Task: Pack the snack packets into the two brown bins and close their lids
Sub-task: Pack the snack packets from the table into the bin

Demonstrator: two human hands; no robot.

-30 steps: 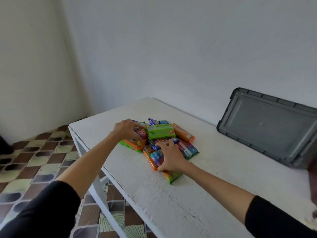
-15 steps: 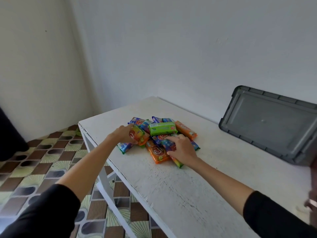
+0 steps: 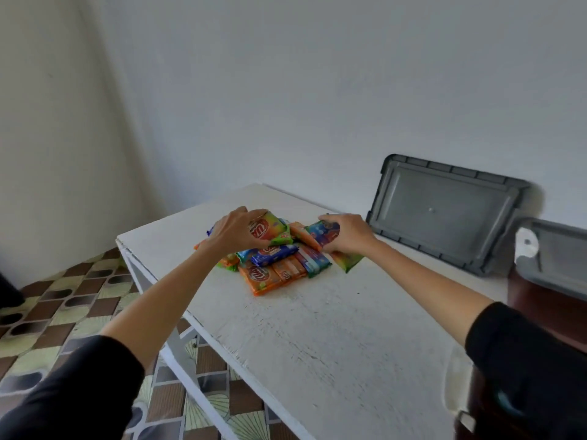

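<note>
A pile of colourful snack packets (image 3: pixel 276 265) lies on the white table (image 3: pixel 317 338) towards its far left end. My left hand (image 3: pixel 233 231) grips a bundle of packets (image 3: pixel 270 230), the top one orange and green, lifted just above the pile. To the right of the pile, my right hand (image 3: pixel 347 235) grips another bundle of packets (image 3: pixel 324 233), blue on top, with a green-yellow end (image 3: pixel 347 260) sticking out below the hand. A brown bin (image 3: pixel 540 300) shows partly at the right edge.
A grey lid (image 3: pixel 444 211) leans against the wall at the back right of the table. A second grey lid (image 3: pixel 556 249) stands at the right edge by the bin. Brown and green patterned floor tiles (image 3: pixel 63 306) lie left of the table.
Both hands have closed round packets and lifted them off the pile. The right hand has moved right and away from me. The view has swung right, bringing the bin and second lid into sight.
</note>
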